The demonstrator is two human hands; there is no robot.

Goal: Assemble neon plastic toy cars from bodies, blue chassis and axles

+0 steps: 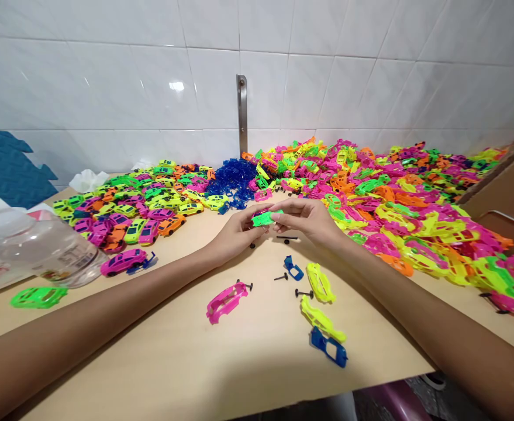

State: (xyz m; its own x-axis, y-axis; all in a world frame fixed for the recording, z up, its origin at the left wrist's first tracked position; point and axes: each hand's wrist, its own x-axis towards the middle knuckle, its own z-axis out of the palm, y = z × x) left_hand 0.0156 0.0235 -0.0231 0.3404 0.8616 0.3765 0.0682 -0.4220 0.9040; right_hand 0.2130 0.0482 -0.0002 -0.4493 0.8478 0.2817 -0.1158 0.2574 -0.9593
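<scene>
Both my hands meet over the middle of the table around a small toy car [262,218], its bright green part facing me and a bit of pink and dark showing behind. My left hand [234,234] is closed on its left side. From the right, my right hand [306,218] pinches it, thumb on the green part. Black wheel axles [287,240] lie just below the hands. Nearer me are a blue window piece [293,268], a yellow car body [320,283], a pink car shell [227,302], another yellow part [322,318] and a second blue window piece [329,347].
Assembled toy cars [140,210] crowd the left back, beside a blue heap of window pieces [233,178]. Loose coloured car parts [371,199] pile along the right. A clear bottle [50,248] and a green car shell [40,297] are left; a cardboard box [502,193] stands right.
</scene>
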